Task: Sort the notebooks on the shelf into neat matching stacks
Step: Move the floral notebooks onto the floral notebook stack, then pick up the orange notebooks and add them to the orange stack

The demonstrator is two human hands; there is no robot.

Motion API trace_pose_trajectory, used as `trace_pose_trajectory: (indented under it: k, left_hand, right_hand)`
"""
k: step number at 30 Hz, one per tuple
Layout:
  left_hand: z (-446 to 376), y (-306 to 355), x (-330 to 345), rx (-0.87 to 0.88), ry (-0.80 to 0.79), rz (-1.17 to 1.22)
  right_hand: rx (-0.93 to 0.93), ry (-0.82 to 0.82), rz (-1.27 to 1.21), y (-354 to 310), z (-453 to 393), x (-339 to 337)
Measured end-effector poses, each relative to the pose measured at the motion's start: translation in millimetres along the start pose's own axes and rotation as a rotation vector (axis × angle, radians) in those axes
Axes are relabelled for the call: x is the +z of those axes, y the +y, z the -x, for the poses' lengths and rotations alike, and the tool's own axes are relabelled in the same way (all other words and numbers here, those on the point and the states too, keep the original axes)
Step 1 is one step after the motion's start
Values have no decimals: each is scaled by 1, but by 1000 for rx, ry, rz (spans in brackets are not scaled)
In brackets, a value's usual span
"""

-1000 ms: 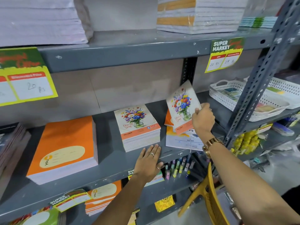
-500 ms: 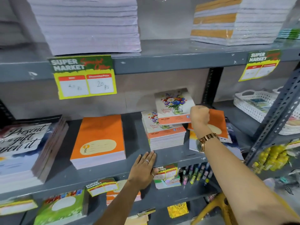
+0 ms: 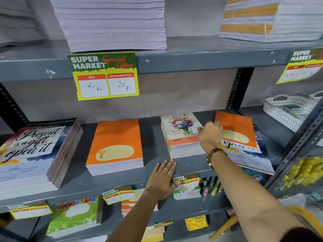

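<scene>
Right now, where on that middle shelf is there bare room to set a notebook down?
Bare gaps flank the orange stack: one toward the quote stack, a wider one toward the floral stack. Right of that it's crowded: loose notebooks overlap.

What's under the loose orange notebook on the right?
The loose orange notebook lies on a white script-lettered notebook with "open" partly showing; the rest of that cover is hidden. The right hand overlaps its left edge.

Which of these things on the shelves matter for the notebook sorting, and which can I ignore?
In the job: floral stack; orange stack; stray orange notebook; quote stack; quote notebooks under the stray.

Ignore: price tag; white basket; paper reams; pens.
</scene>
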State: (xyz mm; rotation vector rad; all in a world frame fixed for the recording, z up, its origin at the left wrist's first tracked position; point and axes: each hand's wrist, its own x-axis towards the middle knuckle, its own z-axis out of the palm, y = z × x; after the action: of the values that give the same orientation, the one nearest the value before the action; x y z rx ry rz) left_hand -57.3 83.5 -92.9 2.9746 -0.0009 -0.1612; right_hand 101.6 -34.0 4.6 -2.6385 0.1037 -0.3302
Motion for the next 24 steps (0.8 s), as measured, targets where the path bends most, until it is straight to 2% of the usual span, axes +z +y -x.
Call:
trace_pose_trajectory:
  k: [3,8,16,19,24]
  left_hand:
    - [-1,2,0,-15,-4,12]
    - [-7,15,1,-22,9,24]
    - [-42,63,-5,134,107,100]
    - [-61,90,-8,194,114,163]
    - [-96,130,-5,230,231,158]
  right_hand:
    - [-62,49,-12,13,-6,-2]
    - [82,133,-147,51,-16,-9]
    - [382,42,-247,128,-41,-20]
    - [442,-8,-322,155,-52,-20]
    - [467,-83,-408,179,-68,-20]
